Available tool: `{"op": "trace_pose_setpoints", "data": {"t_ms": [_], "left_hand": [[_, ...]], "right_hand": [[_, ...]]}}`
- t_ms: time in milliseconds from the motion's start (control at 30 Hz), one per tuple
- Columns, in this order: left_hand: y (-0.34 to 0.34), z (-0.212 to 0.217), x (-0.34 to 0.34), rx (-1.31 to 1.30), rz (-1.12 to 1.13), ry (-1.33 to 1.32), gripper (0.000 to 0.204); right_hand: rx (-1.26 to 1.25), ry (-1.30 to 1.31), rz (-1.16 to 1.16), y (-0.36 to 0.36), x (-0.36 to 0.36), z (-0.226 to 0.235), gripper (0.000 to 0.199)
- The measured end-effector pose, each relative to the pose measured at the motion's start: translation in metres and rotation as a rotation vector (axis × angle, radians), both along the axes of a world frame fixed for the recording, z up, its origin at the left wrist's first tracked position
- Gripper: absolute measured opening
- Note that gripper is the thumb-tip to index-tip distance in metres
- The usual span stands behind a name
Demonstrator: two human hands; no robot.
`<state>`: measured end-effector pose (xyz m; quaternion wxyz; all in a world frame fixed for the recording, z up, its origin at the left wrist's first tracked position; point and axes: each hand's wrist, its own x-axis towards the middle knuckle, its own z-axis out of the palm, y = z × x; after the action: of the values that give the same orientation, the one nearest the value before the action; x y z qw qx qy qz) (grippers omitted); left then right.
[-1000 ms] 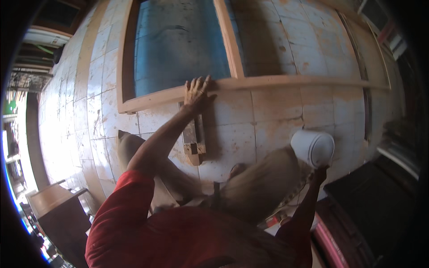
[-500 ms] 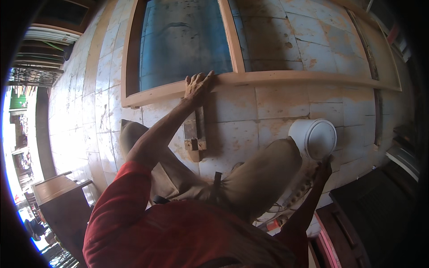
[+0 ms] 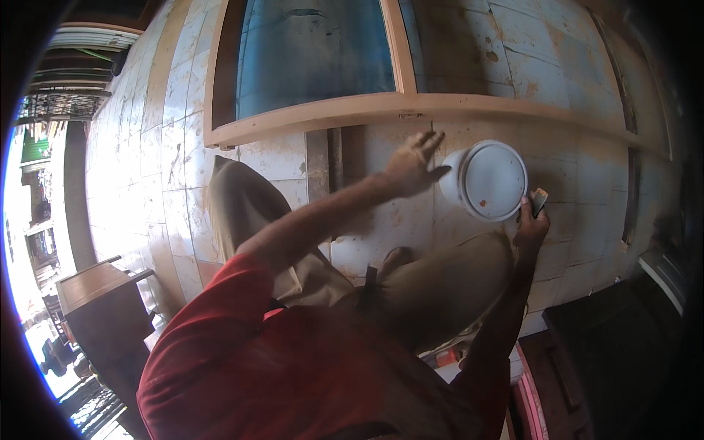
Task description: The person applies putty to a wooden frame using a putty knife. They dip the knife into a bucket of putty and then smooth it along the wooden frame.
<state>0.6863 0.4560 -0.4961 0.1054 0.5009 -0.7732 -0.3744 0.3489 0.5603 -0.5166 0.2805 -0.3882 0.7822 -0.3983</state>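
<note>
My left hand is in the air between the wooden frame and a white bucket, with its fingers spread and nothing in it. The bucket has a round white lid with a small orange-brown spot near its lower rim. My right hand is closed on a small putty knife with a tan smear at its tip; one finger touches the lid's right rim. The long, tan wooden frame lies across the far side, with a blue pane in its left opening.
Under the frame runs a wooden block on the stained tile floor. My bent knees frame the near side. A brown wooden cabinet stands at the lower left; a dark chest-like object is at the lower right.
My left hand has let go of the frame's rail and moved right, toward the bucket. My right hand has moved up along the lid with the bucket, which now sits farther up and left.
</note>
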Motion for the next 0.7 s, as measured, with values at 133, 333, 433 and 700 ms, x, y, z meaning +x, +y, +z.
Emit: {"op": "trace_pose_setpoints", "data": {"t_ms": [133, 333, 433, 700], "left_hand": [[0.025, -0.013, -0.046, 0.029, 0.106, 0.269, 0.072], [0.037, -0.018, -0.059, -0.012, 0.192, 0.344, 0.080], [0.029, -0.013, -0.053, 0.087, 0.192, 0.354, 0.086], [0.029, -0.025, 0.039, 0.628, 0.504, 1.039, 0.051]], "right_hand": [[0.133, 0.272, 0.168, -0.025, 0.014, 0.012, 0.026], [0.274, 0.536, 0.215, -0.050, 0.026, 0.055, 0.026], [0.254, 0.392, 0.186, -0.059, 0.058, 0.114, 0.030], [0.342, 0.084, 0.441, -0.059, 0.143, 0.197, 0.044]]}}
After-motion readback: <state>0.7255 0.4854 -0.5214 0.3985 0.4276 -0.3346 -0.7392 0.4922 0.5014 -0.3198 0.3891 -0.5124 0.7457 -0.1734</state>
